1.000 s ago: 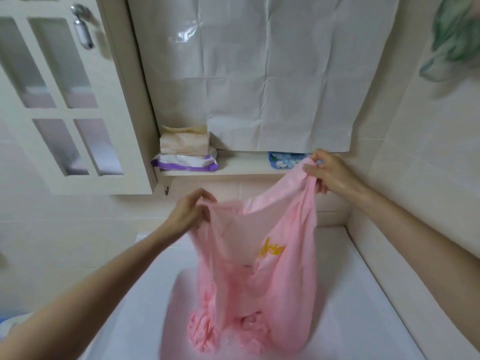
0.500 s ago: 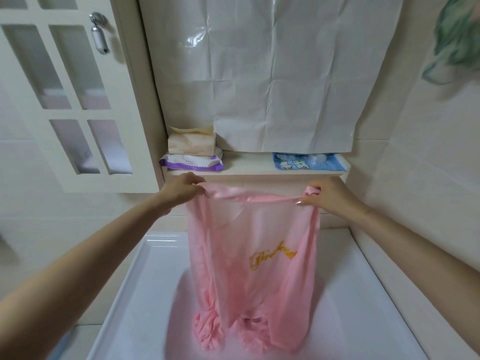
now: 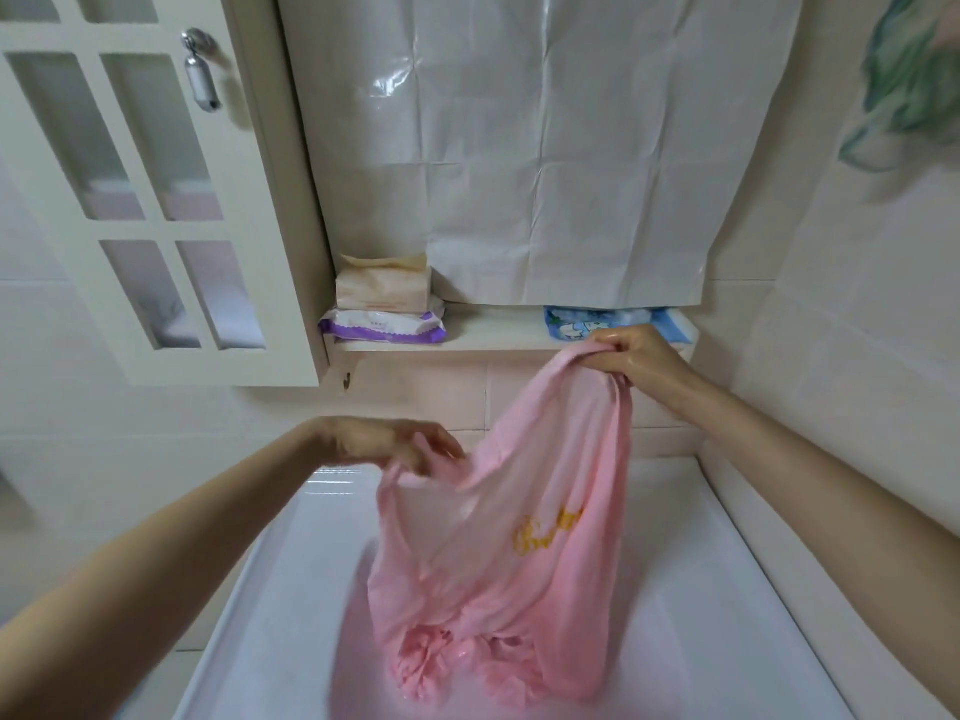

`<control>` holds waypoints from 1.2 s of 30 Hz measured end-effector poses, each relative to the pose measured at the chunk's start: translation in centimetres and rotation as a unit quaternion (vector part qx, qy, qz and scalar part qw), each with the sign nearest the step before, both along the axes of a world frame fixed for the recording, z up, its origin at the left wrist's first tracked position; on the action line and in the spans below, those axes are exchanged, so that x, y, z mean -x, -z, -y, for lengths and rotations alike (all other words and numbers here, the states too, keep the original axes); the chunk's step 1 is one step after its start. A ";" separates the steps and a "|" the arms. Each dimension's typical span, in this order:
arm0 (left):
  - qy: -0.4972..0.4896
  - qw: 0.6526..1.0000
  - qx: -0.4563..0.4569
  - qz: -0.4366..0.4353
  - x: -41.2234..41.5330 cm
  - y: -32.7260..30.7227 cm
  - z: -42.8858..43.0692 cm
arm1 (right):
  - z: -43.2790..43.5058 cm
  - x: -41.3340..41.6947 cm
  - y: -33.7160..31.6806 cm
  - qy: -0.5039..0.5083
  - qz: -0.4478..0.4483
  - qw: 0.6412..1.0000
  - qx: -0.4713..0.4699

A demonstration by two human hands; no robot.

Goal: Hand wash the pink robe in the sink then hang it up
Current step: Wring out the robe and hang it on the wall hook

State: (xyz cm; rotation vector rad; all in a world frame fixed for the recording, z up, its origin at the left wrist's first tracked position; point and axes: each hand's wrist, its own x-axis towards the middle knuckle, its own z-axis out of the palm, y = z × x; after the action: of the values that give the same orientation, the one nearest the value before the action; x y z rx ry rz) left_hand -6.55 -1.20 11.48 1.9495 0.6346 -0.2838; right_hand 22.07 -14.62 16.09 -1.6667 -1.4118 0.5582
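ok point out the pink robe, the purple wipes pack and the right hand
pink robe (image 3: 498, 579): head view, mid cloth below the yellow lettering
purple wipes pack (image 3: 382, 327): head view, middle of its front
right hand (image 3: 641, 356): head view, back of the hand

A person holds up a wet pink robe (image 3: 519, 537) over a white sink (image 3: 727, 589). The right hand (image 3: 639, 356) grips the top of the robe, high up on the far right. The left hand (image 3: 384, 444) is lower and to the left. It looks blurry and pinches another edge of the robe. Yellow letters show on the robe. The bottom of the robe lies bunched up in the sink. On the far wall is a shelf (image 3: 493, 340). A tan pack (image 3: 382, 288) sits on top of a purple pack (image 3: 382, 327) at its left end, and a blue pack (image 3: 597, 322) lies to the right. A big white sheet (image 3: 545, 148) hangs above the shelf. A white cabinet door (image 3: 156, 200) is on the left.
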 end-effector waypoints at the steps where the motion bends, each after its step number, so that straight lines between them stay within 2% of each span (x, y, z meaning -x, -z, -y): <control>1: 0.020 0.999 0.005 -0.030 -0.8 0.8 0.7 | -0.4 0.6 0.0 -0.008 0.010 1.000 -0.010; 3: 0.019 0.998 -0.045 -0.049 -2.3 1.9 2.3 | -0.9 1.3 0.0 -0.017 0.010 0.999 -0.027; 5: -0.013 0.989 -0.146 -0.010 -3.8 2.8 3.4 | -1.0 1.7 -0.4 -0.018 0.018 0.999 -0.042; 6: -0.034 0.978 -0.203 0.011 -4.4 2.7 3.6 | -1.1 1.8 -0.5 -0.018 0.027 0.999 -0.043; 8: -0.063 0.936 -0.348 0.002 -4.7 2.0 3.0 | -1.2 1.3 -0.3 -0.014 0.082 0.995 -0.047; 10: -0.075 0.916 -0.395 0.010 -4.3 1.5 1.8 | -1.4 0.5 0.5 0.024 0.152 0.987 -0.051; 11: -0.091 0.917 -0.384 0.056 -4.0 1.1 1.3 | -1.3 0.0 0.8 0.038 0.171 0.984 -0.046; 13: -0.205 0.925 -0.261 0.187 -3.3 0.2 0.7 | -0.8 -0.8 1.3 0.021 0.172 0.985 -0.010; 15: -0.330 0.888 -0.156 0.281 -2.9 -0.3 0.3 | 0.1 -0.9 1.8 -0.038 0.175 0.981 0.068; 17: -0.397 0.858 -0.073 0.318 -2.9 -0.7 -0.4 | 0.5 -0.9 2.7 -0.072 0.205 0.965 0.146; 20: -0.411 0.835 0.056 0.360 -3.1 -2.0 -0.9 | 0.1 -2.2 4.5 -0.037 0.286 0.933 0.214; 21: -0.411 0.828 0.075 0.373 -3.1 -2.4 -1.1 | 0.1 -2.6 5.0 -0.021 0.307 0.922 0.235; 23: -0.405 0.829 0.054 0.381 -2.5 -2.7 -1.5 | 0.3 -3.6 6.1 0.003 0.287 0.920 0.267; 25: -0.373 0.860 -0.059 0.343 -1.9 -2.3 -2.1 | 0.5 -4.3 6.8 0.026 0.164 0.946 0.278; 26: -0.335 0.880 -0.169 0.292 -1.5 -2.0 -2.5 | 0.6 -4.2 6.9 0.040 0.101 0.956 0.271; 27: -0.294 0.880 -0.305 0.216 -1.2 -1.7 -2.8 | 0.7 -4.1 6.9 0.054 0.052 0.966 0.249; 28: -0.255 0.854 -0.433 0.136 -1.0 -1.4 -3.1 | 0.5 -3.9 6.5 0.077 0.047 0.974 0.210; 29: -0.224 0.822 -0.516 0.087 -1.1 -1.5 -2.9 | 0.2 -3.6 6.0 0.098 0.050 0.981 0.162; 30: -0.205 0.808 -0.548 0.069 -1.3 -1.8 -2.4 | 0.0 -3.0 5.2 0.105 0.035 0.987 0.115; 31: -0.192 0.812 -0.546 0.071 -1.6 -2.3 -1.6 | -0.1 -1.8 4.1 0.099 -0.020 0.992 0.073; 33: -0.173 0.865 -0.456 0.120 -2.9 -3.4 0.3 | -0.2 1.0 1.3 0.039 -0.113 0.993 0.004; 35: -0.182 0.913 -0.287 0.226 -5.0 -4.5 2.5 | -1.0 3.8 -0.8 -0.046 -0.115 0.992 -0.001; 36: -0.194 0.918 -0.207 0.277 -5.9 -5.1 3.3 | -1.7 4.9 -1.3 -0.077 -0.084 0.993 0.022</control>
State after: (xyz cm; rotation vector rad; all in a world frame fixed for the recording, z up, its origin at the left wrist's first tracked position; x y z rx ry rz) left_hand -0.63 -4.54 16.55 2.1046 0.7152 0.6831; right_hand 17.17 -12.96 17.41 -1.5140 -1.4197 0.8041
